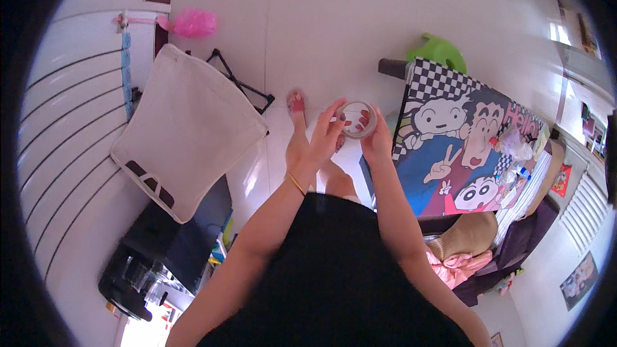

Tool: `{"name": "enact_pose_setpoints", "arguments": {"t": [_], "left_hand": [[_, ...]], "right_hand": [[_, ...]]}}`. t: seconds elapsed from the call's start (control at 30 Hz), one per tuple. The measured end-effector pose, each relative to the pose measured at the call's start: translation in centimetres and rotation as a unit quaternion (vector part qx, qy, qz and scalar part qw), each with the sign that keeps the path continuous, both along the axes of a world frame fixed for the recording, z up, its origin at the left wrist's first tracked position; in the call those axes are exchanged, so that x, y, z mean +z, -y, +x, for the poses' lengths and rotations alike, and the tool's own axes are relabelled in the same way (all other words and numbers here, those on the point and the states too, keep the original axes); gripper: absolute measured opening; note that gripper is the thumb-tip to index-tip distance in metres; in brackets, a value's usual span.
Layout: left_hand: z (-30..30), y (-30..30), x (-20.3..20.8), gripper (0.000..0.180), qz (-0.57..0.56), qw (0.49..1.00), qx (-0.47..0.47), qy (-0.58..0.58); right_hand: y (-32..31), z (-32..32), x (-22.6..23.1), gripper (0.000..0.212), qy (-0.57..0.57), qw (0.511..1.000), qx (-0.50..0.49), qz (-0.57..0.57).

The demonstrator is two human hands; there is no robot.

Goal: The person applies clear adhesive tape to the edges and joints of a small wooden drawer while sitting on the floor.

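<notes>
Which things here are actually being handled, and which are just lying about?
In hand:
roll of clear tape, held by the right hand
left hand, fingers on the roll

Lying about:
white folding chair
cartoon blanket
green stool
pink bag

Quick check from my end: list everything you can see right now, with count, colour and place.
Tape roll: one, clear-whitish, held between both hands.
Cloth panel: one, cream, left on a black frame.
Plastic bag: one, pink, upper left.
Stool: one, green, top centre.
Cartoon blanket: one, multicoloured, right.
Pink cloth: one, lower right.
Floor: white tile.
Bracelet: one, gold, left wrist.
Left hand: fingers on the roll.
Right hand: gripping the roll.
</notes>
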State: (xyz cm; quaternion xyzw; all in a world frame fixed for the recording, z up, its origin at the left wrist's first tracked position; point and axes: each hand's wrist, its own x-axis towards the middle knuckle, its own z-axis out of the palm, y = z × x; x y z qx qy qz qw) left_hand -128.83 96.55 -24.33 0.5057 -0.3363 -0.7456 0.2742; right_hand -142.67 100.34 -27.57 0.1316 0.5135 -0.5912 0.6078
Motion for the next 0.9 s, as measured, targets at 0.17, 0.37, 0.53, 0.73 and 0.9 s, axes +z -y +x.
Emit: {"name": "enact_pose_setpoints", "arguments": {"t": [0.17, 0.37, 0.53, 0.73, 0.9], "left_hand": [[0.8, -4.4, -6.8, 0.043, -0.055, 0.997, 0.023, 0.039], [-1.0, -7.6, -15.2, 0.045, 0.062, 0.998, 0.031, -0.005], [-3.3, -9.6, -20.3, 0.043, 0.110, 0.993, 0.025, -0.019], [-5.2, -12.3, -23.9, 0.044, 0.099, 0.995, 0.032, -0.011], [-5.2, -14.2, -25.9, 0.046, 0.076, 0.996, 0.034, 0.003]], "right_hand": [[-4.7, 1.4, -7.4, 0.031, -0.036, 0.996, 0.015, 0.084], [-10.4, -1.5, -20.6, 0.040, -0.015, 0.990, -0.072, 0.119], [-13.1, -7.8, -28.0, 0.059, 0.083, 0.943, -0.286, 0.150], [-15.5, -12.2, -32.4, 0.071, 0.071, 0.868, -0.456, 0.183], [-16.8, -13.0, -34.9, 0.058, 0.123, 0.865, -0.448, 0.188]]}}
